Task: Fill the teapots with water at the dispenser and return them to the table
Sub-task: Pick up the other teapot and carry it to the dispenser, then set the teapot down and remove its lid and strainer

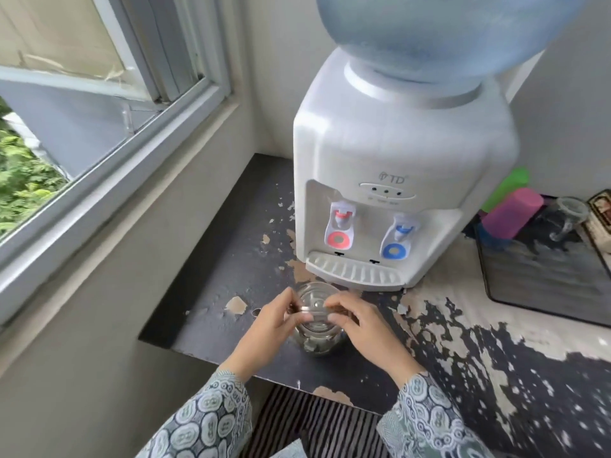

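a white water dispenser with a blue bottle on top stands on a dark counter with peeling paint, under a window. just in front of its drip tray, a glass teapot sits on the counter. the left hand and right hand curl round its top, seemingly pinching the lid, though the blur hides the exact hold.

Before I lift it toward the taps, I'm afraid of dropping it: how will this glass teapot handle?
The glass teapot looks clear and thin-walled, so probably fragile and slick. Its squat body should resist tipping. Both hands, left hand and right hand, pinch at its rim; supporting the body seems safer.
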